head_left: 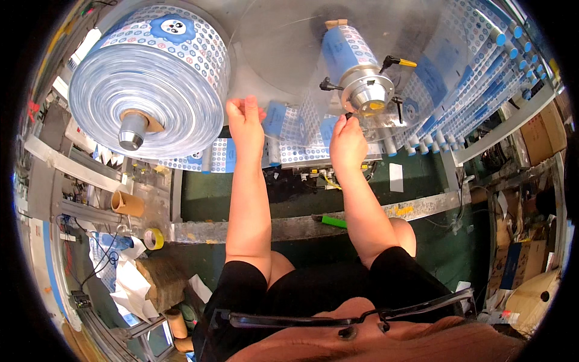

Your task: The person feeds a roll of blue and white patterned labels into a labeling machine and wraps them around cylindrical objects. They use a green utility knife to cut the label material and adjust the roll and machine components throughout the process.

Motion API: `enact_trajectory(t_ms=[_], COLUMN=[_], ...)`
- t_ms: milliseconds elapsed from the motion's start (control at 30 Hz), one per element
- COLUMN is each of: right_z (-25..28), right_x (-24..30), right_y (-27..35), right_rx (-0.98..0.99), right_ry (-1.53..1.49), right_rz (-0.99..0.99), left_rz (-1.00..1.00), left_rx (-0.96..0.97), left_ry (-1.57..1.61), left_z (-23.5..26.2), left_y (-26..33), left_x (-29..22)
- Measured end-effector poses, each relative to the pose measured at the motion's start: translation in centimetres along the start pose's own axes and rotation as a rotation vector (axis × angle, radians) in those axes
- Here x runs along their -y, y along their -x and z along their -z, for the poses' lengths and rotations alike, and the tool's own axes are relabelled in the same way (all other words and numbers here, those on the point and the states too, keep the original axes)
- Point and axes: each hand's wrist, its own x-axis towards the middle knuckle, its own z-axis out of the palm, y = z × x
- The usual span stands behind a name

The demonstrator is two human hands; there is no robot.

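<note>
My right hand (348, 145) pinches a small black clamp lever (348, 115) on the lower left side of a round metal hub (368, 90). More black levers stick out around this hub, which sits in front of a large clear disc (289, 66). Behind the disc is a small roll of blue-and-white printed film (353, 47). My left hand (246, 123) is raised with curled fingers beside the disc's lower left rim; what they hold, if anything, is hidden. Left of that hand hangs a big roll of the same printed film (151, 90) on a metal shaft (132, 131).
Printed film runs over several rollers (446, 142) at the right. A metal frame beam (289, 226) crosses in front of my knees, with a green-handled tool (333, 221) on it. Yellow tape (153, 238) and a cardboard tube (128, 204) lie at the left.
</note>
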Motion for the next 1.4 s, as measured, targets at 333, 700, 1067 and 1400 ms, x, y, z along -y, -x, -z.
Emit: enact_trajectory(t_ms=[333, 700, 1067, 1400], right_z=[0.9, 2.5, 2.2, 0.7], right_x=[-4.5, -4.3, -3.5, -4.7], right_y=[-2.0, -2.2, -2.1, -2.2], right_rx=[0.156, 0.146, 0.026, -0.065], right_ry=[-0.125, -0.105, 0.095, 0.031], right_rz=[0.310, 0.300, 0.411, 0.557], left_rz=[0.003, 0.021, -0.079, -0.062], left_rx=[-0.009, -0.005, -0.047, -0.039], left_ry=[0.074, 0.058, 0.082, 0.124], left_z=[0.1, 0.2, -0.4, -0.1], left_y=[-0.1, 0.0, -0.4, -0.4], left_x=[0.4, 0.4, 1.2, 1.1])
